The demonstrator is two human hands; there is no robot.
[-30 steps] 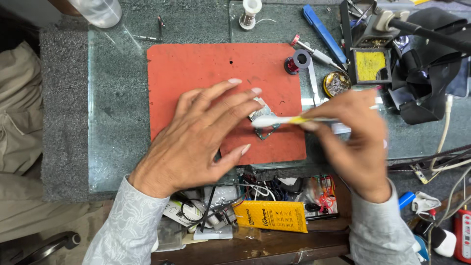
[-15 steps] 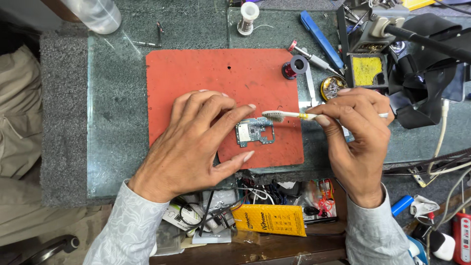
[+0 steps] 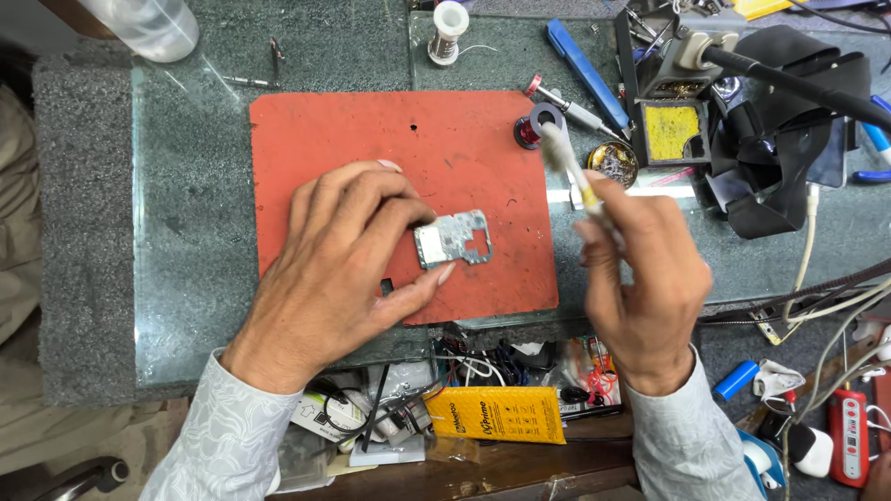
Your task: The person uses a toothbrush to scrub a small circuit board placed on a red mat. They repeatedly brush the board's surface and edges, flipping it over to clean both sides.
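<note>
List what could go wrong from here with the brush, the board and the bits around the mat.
1. The left hand pins the small silver circuit board on the red rubber mat only by fingertips at its edge; it might slip or flex.
2. The right hand holds the white-bristled brush with its head beside the small red-and-grey spool; a sweep could knock it over.
3. The round tin of brass wool sits close by and could be nudged.

Under my left hand (image 3: 343, 269) the mat (image 3: 334, 139) is brick red; the circuit board (image 3: 452, 239) is silvery grey; my sleeves (image 3: 227, 436) are pale grey with a swirling print. The brush (image 3: 568, 167) in my right hand (image 3: 640, 269) looks white with a yellow band, though it is blurred; the sponge (image 3: 670, 130) is yellow.
</note>
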